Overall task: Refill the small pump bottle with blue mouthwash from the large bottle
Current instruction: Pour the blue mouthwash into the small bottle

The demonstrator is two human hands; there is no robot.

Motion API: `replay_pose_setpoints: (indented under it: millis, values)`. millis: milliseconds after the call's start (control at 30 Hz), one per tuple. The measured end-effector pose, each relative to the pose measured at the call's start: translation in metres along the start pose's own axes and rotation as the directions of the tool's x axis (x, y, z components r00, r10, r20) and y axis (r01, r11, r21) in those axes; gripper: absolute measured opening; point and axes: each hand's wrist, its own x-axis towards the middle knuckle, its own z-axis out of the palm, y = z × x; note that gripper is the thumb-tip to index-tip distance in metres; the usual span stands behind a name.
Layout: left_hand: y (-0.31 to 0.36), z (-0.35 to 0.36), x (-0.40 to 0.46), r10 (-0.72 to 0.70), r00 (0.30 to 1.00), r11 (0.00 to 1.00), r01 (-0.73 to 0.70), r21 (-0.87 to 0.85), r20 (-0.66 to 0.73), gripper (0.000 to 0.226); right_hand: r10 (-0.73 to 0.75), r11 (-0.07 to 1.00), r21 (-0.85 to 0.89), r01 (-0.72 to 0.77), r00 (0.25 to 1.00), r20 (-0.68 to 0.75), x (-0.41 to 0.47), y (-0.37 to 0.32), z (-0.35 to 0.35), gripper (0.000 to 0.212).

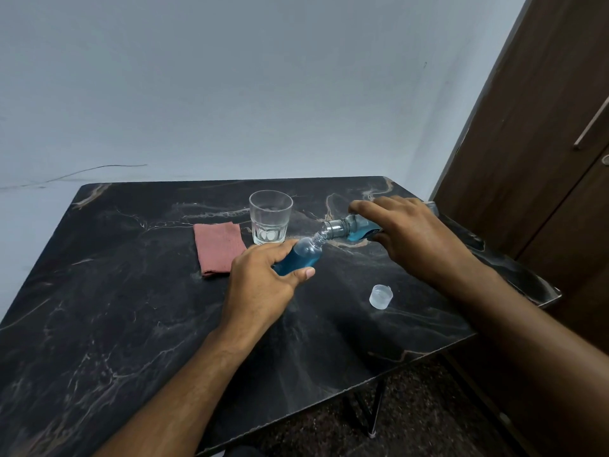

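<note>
so going left to right across the dark marbled tabletop [99, 324]: there's a folded pink cloth [218, 248] lying flat toward the far edge, and just right of it an empty clear glass tumbler [270, 216] standing upright.

then the action, roughly mid-table. the left hand [263, 285] is wrapped around the small bottle [301, 255], thumb across the front and fingers behind, holding it tilted with its open neck pointing up and to the right. pump top is off and i can't see it anywhere. the bottle looks mostly full of blue already, so i'd guess the refill is nearly done.

the right hand [412, 235] is clamped over the large mouthwash bottle [349, 229] from above, tipped almost flat, its mouth right at the small bottle's neck, touching or as good as. can't make out the stream itself. there's only a little blue left pooled in the low side, so it's probably light now and easy to over-tip.

both are thin clear plastic, likely squashy and slick if wet, so hold around the body, not the neck, and don't squeeze the small one or it'll burp liquid out. narrow neck means spills are the real risk.

near the right edge, closer to the person, the large bottle's clear cap [381, 296] lies on the table.
</note>
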Motion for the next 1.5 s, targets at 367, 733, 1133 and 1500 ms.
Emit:
replay_pose_setpoints:
  millis: [367, 733, 1133, 1500]
  values:
    - [0.002, 0.0, 0.0, -0.005, 1.0, 1.0, 0.005, -0.004, -0.003, 0.063, -0.036, 0.998, -0.042, 0.037, 0.999, 0.011, 0.004, 0.002, -0.003, 0.073]
    - [0.003, -0.001, 0.0, -0.013, 1.0, 1.0, 0.013, -0.002, -0.012, 0.059, -0.034, 0.999, -0.041, 0.036, 0.999, 0.038, 0.005, -0.002, -0.007, 0.072]
    - [0.011, -0.003, -0.001, -0.074, 0.996, 0.995, 0.07, -0.077, -0.042, 0.058, 0.108, 0.971, 0.209, -0.117, 0.993, 0.054, 0.0, -0.009, -0.009, 0.061]
    - [0.013, -0.003, 0.0, -0.17, 0.985, 0.98, 0.168, -0.11, -0.006, 0.059, 0.331, 0.808, 0.525, -0.268, 0.943, -0.028, -0.005, -0.014, 0.005, 0.063]
